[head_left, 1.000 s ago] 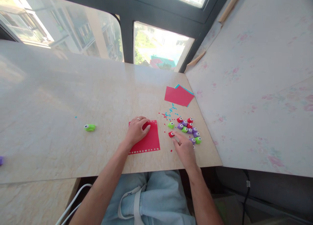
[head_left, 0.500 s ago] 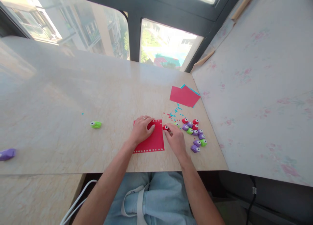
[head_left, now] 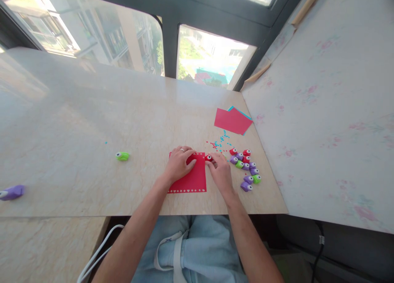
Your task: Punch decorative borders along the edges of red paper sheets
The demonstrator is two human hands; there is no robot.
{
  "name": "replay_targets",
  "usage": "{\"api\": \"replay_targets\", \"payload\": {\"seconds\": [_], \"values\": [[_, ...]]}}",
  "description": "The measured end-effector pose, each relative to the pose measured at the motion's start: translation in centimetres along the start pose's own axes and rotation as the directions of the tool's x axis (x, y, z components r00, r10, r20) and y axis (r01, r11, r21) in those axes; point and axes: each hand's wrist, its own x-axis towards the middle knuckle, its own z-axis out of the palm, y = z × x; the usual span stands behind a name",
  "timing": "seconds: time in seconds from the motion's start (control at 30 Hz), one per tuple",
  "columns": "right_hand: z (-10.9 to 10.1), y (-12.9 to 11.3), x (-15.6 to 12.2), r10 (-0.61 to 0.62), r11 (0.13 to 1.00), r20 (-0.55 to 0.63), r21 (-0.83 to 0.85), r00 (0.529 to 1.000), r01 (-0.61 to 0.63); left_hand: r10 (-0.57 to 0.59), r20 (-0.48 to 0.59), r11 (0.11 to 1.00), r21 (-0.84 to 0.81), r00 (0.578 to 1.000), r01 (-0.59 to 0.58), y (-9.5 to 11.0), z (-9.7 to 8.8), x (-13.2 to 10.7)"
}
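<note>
A sheet of red paper (head_left: 193, 178) lies on the table, with small shapes punched out along its top and bottom edges. My left hand (head_left: 180, 164) rests on its upper left part, fingers laid out and thumb apart, covering some of the sheet. At the sheet's upper right edge, my right hand (head_left: 221, 170) grips a small red craft punch (head_left: 209, 158) between thumb and fingers. The punch touches or nearly touches the paper edge; exactly how they meet is too small to tell.
Several purple, green and red punches (head_left: 246, 166) cluster to the right. Behind them are blue and red paper bits (head_left: 221, 142) and stacked coloured sheets (head_left: 232, 120). A green punch (head_left: 122, 156) and a purple punch (head_left: 12, 192) lie leftward. A floral wall (head_left: 323, 123) bounds the right side.
My right hand and the red punch have moved slightly up along the paper's right edge to its upper corner. My left hand stays in place on the sheet.
</note>
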Motion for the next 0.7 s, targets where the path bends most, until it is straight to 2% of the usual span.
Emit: {"api": "replay_targets", "payload": {"seconds": [0.4, 0.7], "values": [[-0.23, 0.24, 0.25, 0.019, 0.999, 0.036, -0.027, 0.999, -0.018, -0.003, 0.030, 1.000, 0.017, 1.000, 0.002, -0.17, -0.14, -0.50], [-0.44, 0.21, 0.24, 0.009, 0.999, 0.053, 0.049, 0.999, -0.012, -0.001, 0.033, 1.000, -0.012, 0.999, 0.001, -0.12, -0.44, -0.51]]}}
